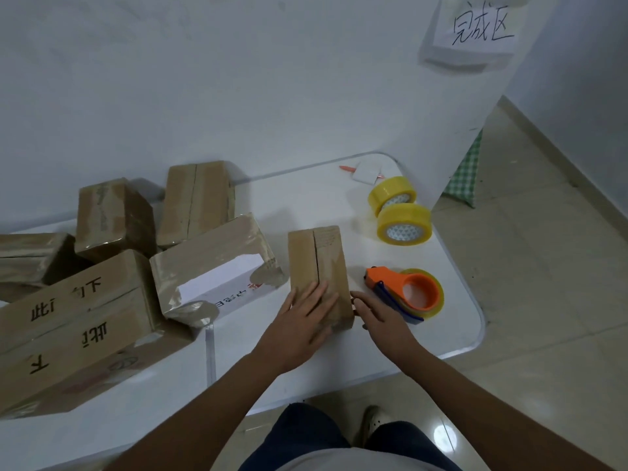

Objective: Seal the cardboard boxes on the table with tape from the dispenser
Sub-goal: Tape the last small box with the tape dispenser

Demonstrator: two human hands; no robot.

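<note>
- My left hand lies flat with straight fingers on the top of the small cardboard box, pressing its near end; I judge this holds the two flaps down so the centre seam stays closed for taping.
- My right hand sits at the box's right near corner, fingers touching its side, holding nothing; it seems to steady the box from sliding.
- The tape dispenser, orange with a clear roll loaded, lies on the desk just beside my right hand, untouched, so it is an easy reach.
- The seam on this box shows no fresh strip that I can make out, so sealing here looks not yet done.
- Two spare yellow tape rolls stand further back on the right, out of the working space.
- Other boxes are crowded on the left, several already glossy with tape.
- A paper sign hangs on the wall above.
</note>
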